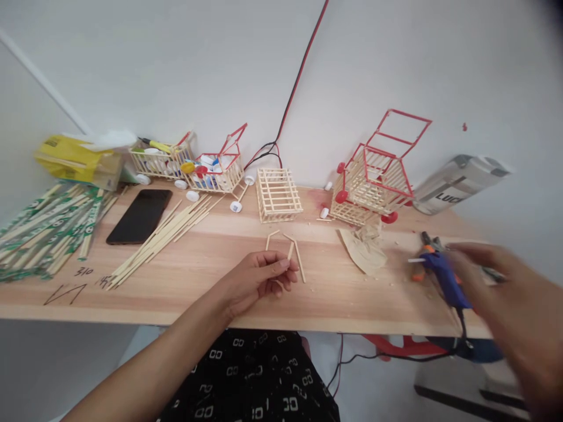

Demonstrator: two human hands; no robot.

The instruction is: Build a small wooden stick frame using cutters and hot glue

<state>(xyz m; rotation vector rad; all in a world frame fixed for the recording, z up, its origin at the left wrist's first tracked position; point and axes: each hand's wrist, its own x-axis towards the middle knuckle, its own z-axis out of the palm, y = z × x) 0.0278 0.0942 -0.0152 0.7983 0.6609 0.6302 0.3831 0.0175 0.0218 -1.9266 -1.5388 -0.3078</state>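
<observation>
**Your hands, a little stick and a glue gun**

Your left hand (259,275) rests low over the wooden table (197,293). Its fingers are pinched close together on a short stick (291,251). The end of the stick pokes up past your fingertips. Just behind your hand, a few more little stick bits (272,235) lie loose on the wood.

Your right hand (505,293) is far over on the right and looks blurry. It is right at the blue glue gun (442,275), which sits near the front edge of the table. You cannot tell from here if your fingers are closed on it or only touching it. The gun's black cord (461,328) hangs down over the edge.

Between your two hands lies a crumpled scrap of brown paper (363,246). Behind the scrap, close to the wall, stands a toy shopping cart (378,176) made of sticks with red bars and red wheels. A small stick cage (278,195) sits in the middle at the back. Left of it are two more little carts (215,167) with bottle caps inside. A silver box (457,181) leans by the wall on the right.

On the left side lie a black phone (139,215), a row of long bare sticks (162,237), a heap of wrapped chopsticks (44,225) and a yellow bag (73,158).
</observation>
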